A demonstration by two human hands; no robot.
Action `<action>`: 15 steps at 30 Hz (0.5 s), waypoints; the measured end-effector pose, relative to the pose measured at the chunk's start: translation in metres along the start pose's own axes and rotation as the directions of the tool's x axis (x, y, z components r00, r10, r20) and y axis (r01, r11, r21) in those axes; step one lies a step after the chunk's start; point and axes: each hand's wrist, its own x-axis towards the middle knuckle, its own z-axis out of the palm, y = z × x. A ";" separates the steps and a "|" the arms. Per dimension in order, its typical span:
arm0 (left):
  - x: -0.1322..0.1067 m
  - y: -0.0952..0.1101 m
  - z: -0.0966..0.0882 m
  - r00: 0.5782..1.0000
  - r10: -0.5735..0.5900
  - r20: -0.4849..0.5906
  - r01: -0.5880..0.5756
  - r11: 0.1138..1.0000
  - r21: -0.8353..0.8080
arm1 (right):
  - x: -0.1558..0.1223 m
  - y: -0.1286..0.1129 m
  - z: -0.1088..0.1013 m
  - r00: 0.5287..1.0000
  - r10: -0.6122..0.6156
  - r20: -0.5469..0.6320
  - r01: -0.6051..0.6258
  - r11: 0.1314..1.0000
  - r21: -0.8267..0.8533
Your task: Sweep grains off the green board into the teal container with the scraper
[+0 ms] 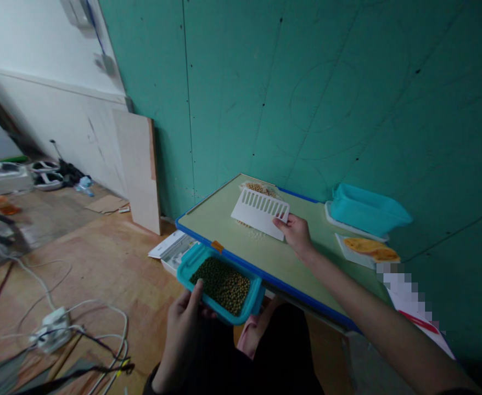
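Observation:
My left hand (183, 323) grips the near edge of a teal tray (191, 262) filled with green beans (223, 284), held just off the front edge of a green table with a blue rim (241, 262). My right hand (295, 233) pinches the corner of a white slotted sieve plate (259, 211), tilted on the tabletop. Yellowish beans (261, 189) lie behind the plate and a few small ones below it.
A teal lidded box (366, 211) on a white tray and a white dish of yellow beans (370, 249) sit at the table's right. A green wall stands behind. White boxes (171, 249), a power strip (54, 329) and cables lie on the wooden floor at left.

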 end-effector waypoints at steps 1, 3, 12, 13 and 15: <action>0.000 0.001 0.000 1.000 0.000 0.000 0.000 1.000 -0.001 | -0.001 -0.001 0.000 1.000 0.012 0.006 -0.012 1.000 0.012; -0.001 0.001 0.001 1.000 -0.002 0.007 0.002 1.000 -0.008 | -0.002 -0.002 0.001 0.999 0.031 0.015 -0.031 0.999 0.033; 0.000 -0.001 0.000 1.000 -0.007 -0.001 0.007 1.000 -0.030 | 0.004 -0.004 0.003 1.000 0.021 0.002 -0.021 1.000 0.004; 0.000 -0.001 0.000 1.000 -0.012 -0.006 0.012 1.000 -0.024 | 0.004 -0.004 0.003 1.000 0.022 0.006 -0.022 1.000 -0.002; -0.001 0.001 0.000 1.000 -0.012 0.000 0.012 1.000 -0.010 | 0.003 -0.004 0.004 0.999 0.028 0.016 -0.028 1.000 -0.004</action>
